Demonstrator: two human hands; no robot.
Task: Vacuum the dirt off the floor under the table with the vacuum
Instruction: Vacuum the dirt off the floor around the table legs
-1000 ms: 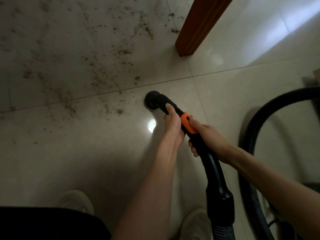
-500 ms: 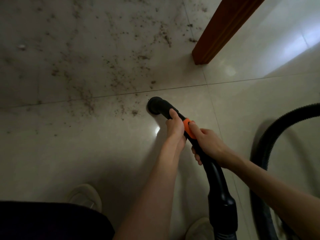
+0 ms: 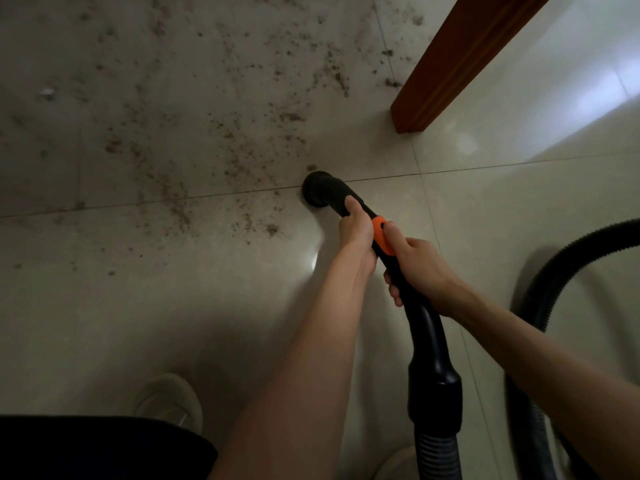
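A black vacuum wand (image 3: 420, 317) with an orange slider (image 3: 382, 235) points down at the tiled floor. Its round nozzle (image 3: 317, 192) touches the floor on a tile seam, at the edge of the brown dirt (image 3: 242, 147) scattered to the upper left. My left hand (image 3: 355, 233) grips the wand just behind the nozzle. My right hand (image 3: 417, 268) grips it further back, thumb on the orange slider. The wooden table leg (image 3: 446, 74) stands to the upper right of the nozzle.
The ribbed black hose (image 3: 550, 289) loops across the floor on the right. My pale shoes (image 3: 169, 400) show at the bottom, beside dark clothing (image 3: 97, 448). Bright light falls on the tiles at the far right.
The nozzle has advanced up to the tile seam, closer to the dirt and the table leg. Both hands keep the same grip on the wand.
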